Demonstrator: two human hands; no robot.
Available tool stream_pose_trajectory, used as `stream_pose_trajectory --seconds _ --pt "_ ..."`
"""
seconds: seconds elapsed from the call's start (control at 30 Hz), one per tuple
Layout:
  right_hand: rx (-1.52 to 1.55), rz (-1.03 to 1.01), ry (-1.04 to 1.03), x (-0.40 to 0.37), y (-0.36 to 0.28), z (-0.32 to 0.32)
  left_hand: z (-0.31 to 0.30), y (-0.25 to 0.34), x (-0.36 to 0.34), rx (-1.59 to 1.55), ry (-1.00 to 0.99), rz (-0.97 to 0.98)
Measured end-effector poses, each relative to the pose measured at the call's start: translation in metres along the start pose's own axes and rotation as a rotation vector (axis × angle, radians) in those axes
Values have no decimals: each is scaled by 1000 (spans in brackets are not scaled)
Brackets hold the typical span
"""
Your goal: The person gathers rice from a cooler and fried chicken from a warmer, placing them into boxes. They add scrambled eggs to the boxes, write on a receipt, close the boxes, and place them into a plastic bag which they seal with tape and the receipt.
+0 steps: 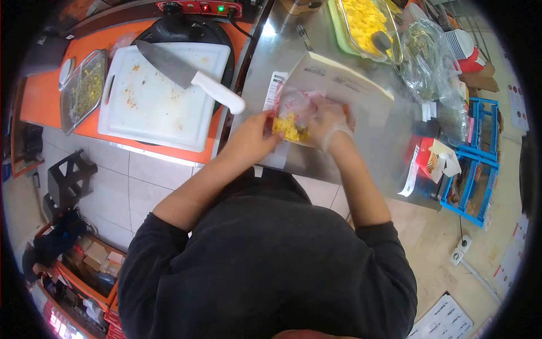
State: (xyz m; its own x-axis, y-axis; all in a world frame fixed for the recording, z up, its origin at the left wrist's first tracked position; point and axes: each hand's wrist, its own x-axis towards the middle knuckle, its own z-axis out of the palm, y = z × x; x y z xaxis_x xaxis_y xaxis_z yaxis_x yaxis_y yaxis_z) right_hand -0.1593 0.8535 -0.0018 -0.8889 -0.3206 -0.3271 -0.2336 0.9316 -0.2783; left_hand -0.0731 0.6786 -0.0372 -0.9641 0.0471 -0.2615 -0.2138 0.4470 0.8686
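A cardboard takeaway box (339, 79) stands with its lid raised on the metal counter. Printed paper (293, 101) lines it, and yellow pieces of food (289, 129) lie in its left part. My left hand (258, 135) is bare and grips the box's left edge, with the thumb at the near corner by the food. Over my right hand (328, 125) is a clear plastic glove. That hand reaches into the right part of the box; its fingers are blurred and partly hidden, so what they hold cannot be seen.
A large knife (183, 73) lies on a white cutting board (161, 113) to the left. A glass dish (367, 28) of yellow food with a dark spoon stands at the back. At right are plastic bags (426, 62), a red-and-white carton (435, 161) and a blue rack (471, 164).
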Motion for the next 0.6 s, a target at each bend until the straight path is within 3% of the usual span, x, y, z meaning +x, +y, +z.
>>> stream_pose_trajectory --seconds 0.1,0.2,0.27,0.37,0.47,0.57,0.6 --pt "-100 165 -43 7 -14 16 14 -13 -6 -12 31 32" --pt "-79 254 -166 15 -29 -12 14 -15 -3 -1 44 101" --pt "-94 251 -269 21 -35 -21 14 -19 -3 43 71 181" --pt "-161 -1 -355 17 -51 -39 12 -20 -1 64 58 189" --pt "225 204 -279 38 -20 1 12 -19 -1 111 42 157" --pt "565 47 -216 29 13 -10 11 -18 0 77 4 88" --pt "445 99 -186 23 25 -24 11 -20 0 63 17 108"
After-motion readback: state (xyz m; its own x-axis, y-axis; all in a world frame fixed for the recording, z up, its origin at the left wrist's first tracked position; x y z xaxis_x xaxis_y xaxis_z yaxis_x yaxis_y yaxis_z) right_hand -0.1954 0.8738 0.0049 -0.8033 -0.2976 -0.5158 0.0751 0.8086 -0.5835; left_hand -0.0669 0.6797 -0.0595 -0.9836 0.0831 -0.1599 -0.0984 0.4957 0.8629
